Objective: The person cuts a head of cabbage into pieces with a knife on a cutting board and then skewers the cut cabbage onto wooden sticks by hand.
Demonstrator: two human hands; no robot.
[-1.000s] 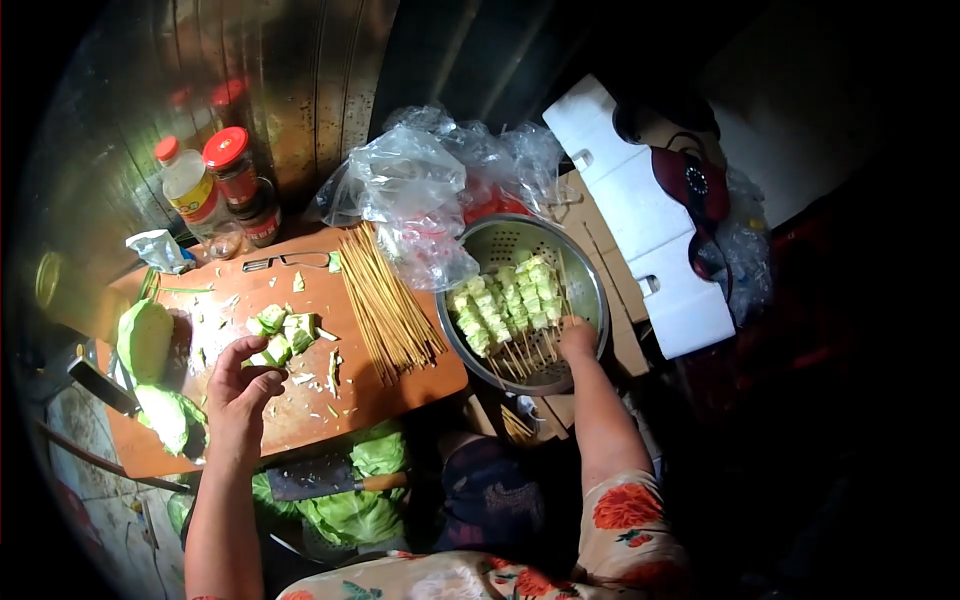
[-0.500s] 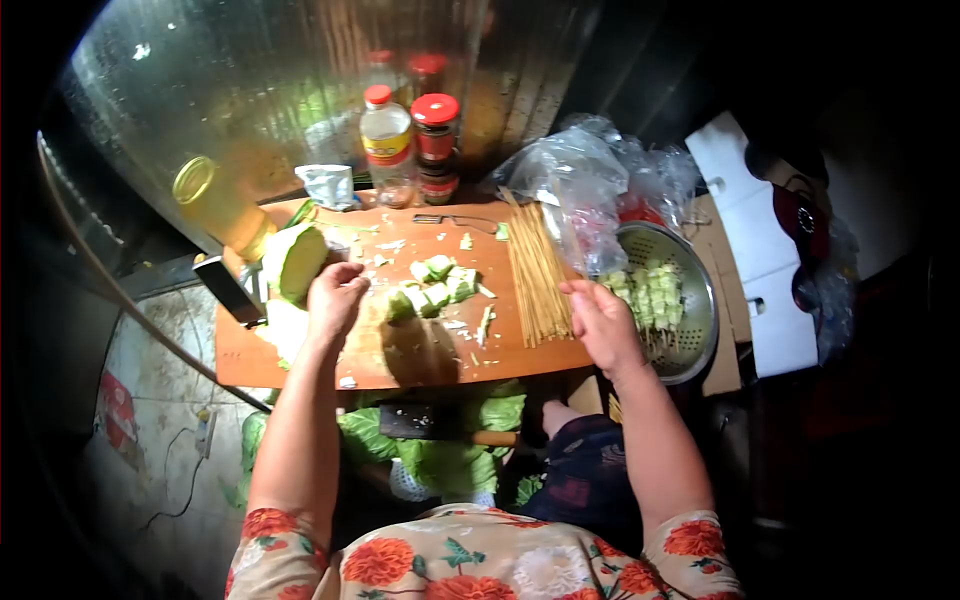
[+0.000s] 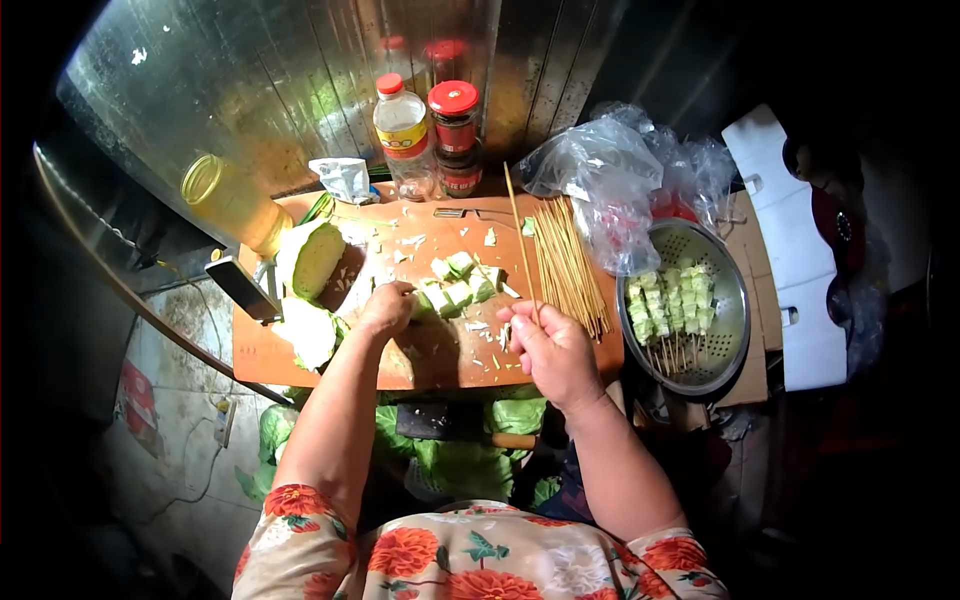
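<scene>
In the head view, the right hand [image 3: 555,350] pinches one thin stick [image 3: 518,230] between thumb and fingers; its long axis runs away toward 12 o'clock, tipped slightly to 11. Cut cabbage pieces [image 3: 458,294] lie on the orange worktop [image 3: 254,330], at 10 o'clock from that hand and between 2 and 3 from the left hand [image 3: 388,310], which is nearer. The left fingers are curled at the pile's edge; whether they grip a piece, I cannot tell.
</scene>
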